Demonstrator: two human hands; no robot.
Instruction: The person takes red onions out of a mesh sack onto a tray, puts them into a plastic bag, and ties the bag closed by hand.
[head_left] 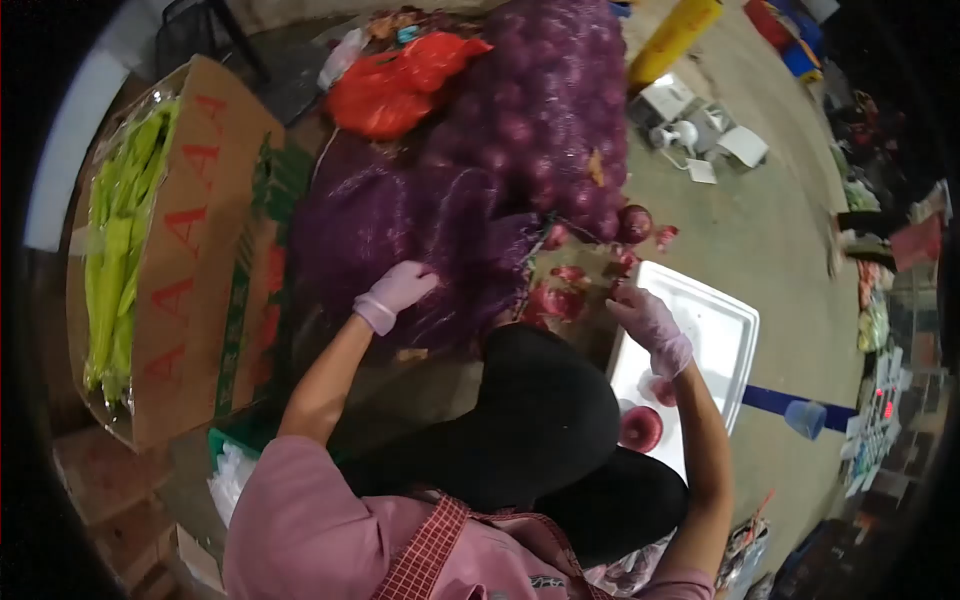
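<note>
My left hand [398,292], in a pale thin glove, is closed with its fingertips on the purple mesh bag [365,215], pinching the netting. My right hand [645,318], gloved too, has its fingers curled together above the rim of a white foam box [738,330]. Whatever is in those fingers is hidden. Inside the box lies a red onion [641,428], with another partly covered by my right wrist. Loose onion skins [556,300] are scattered on the floor between my hands, and a single onion [634,224] rests by the large sack.
A big net sack of onions [545,100] stands ahead, beside a red plastic bag [400,85]. At left is a cardboard carton [200,270] with long green vegetables [125,240]. A yellow post [675,40] and white items [700,125] are at the back right.
</note>
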